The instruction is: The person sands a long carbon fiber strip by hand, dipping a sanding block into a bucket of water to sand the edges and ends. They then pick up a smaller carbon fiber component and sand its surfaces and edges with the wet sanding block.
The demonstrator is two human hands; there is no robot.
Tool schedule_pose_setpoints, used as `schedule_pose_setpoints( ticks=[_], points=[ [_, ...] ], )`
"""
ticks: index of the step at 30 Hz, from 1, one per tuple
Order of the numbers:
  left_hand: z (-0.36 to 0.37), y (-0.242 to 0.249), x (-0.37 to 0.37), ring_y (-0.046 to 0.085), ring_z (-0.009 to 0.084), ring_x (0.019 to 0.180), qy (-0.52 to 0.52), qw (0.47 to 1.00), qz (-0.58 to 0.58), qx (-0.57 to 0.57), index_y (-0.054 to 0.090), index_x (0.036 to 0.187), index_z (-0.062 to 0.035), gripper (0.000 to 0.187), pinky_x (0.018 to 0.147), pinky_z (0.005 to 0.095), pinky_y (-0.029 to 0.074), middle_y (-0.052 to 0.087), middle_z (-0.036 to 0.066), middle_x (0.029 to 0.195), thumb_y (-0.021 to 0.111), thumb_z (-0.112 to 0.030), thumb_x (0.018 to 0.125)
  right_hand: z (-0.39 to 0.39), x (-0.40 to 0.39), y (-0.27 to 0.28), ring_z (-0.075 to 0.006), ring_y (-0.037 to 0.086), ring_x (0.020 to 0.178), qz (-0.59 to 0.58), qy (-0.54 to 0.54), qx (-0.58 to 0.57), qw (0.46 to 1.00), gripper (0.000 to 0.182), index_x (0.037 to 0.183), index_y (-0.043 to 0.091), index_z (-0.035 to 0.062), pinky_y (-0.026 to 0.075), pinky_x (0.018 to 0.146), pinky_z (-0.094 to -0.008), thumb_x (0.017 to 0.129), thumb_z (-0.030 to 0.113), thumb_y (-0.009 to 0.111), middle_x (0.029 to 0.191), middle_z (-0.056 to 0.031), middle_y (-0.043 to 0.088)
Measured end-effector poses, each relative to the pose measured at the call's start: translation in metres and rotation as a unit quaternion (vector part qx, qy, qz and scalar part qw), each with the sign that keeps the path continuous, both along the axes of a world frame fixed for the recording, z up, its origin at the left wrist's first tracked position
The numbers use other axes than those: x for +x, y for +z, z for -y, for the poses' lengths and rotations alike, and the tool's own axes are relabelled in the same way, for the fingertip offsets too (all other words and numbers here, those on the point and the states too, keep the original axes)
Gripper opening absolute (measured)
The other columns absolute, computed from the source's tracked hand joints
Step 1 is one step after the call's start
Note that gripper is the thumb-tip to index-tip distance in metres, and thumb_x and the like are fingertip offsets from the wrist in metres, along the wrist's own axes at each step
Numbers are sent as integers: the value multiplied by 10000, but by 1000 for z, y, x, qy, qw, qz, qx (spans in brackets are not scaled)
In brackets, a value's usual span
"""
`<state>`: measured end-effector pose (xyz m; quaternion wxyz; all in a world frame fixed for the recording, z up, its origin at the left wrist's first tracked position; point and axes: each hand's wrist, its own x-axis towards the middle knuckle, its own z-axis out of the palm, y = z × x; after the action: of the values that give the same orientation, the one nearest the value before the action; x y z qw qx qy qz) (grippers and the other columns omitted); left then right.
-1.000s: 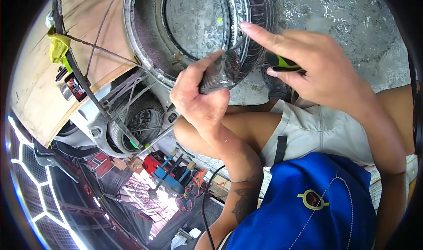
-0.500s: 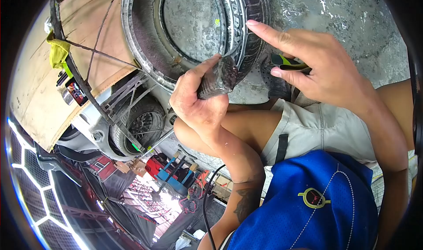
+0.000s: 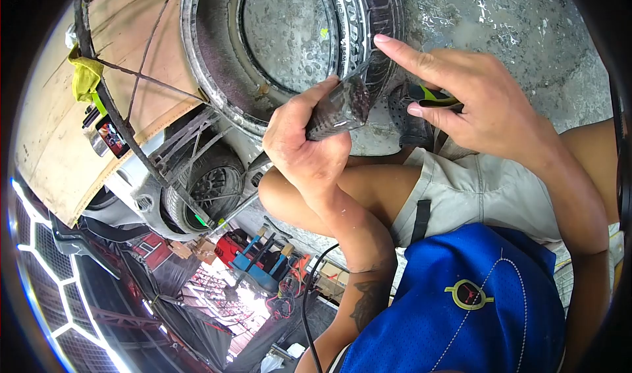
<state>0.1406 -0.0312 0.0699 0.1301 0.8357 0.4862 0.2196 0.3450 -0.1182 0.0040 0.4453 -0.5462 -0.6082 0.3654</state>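
Note:
My left hand [image 3: 306,139] is closed around a dark, ridged block [image 3: 339,110] with a shiny surface, its kind unclear. From its upper end a thin dark edge reaches over the tyre tread. My right hand [image 3: 477,100] has its index finger stretched out, the tip close to the tread. Between its thumb and curled fingers sits a black-and-lime-green item [image 3: 431,98], partly hidden by the hand. Below both hands a worn tyre [image 3: 227,103] lies flat on the floor, white lettering on its sidewall. A dark perforated shoe [image 3: 403,120] is beside the tyre.
A wooden board on a metal frame [image 3: 135,150] stands at left, with a yellow-green cloth [image 3: 85,77] and a phone [image 3: 112,136] on it. Behind it is a wheel [image 3: 214,189]. Red and blue equipment [image 3: 253,258] and cables stand further back. Wet concrete floor [image 3: 500,18] lies at upper right.
My left hand has moved slightly right and up with the dark block, which has turned a little. My right index fingertip has shifted slightly right and down.

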Motion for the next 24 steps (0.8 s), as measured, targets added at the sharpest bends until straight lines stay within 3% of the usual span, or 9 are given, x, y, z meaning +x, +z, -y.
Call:
schedule_pose_setpoints(
  ticks=[24],
  points=[
    [-2, -11, 2, 676, 270, 670, -25, 999, 29, -1, 766, 908, -49, 335, 672, 331, 501, 740, 117, 804, 690, -8, 585, 1, 0, 3, -302, 582, 755, -9, 3, -6, 1000, 835, 1530, 449, 213, 492, 732, -416, 776, 80, 783, 811, -107, 606]
  ],
)
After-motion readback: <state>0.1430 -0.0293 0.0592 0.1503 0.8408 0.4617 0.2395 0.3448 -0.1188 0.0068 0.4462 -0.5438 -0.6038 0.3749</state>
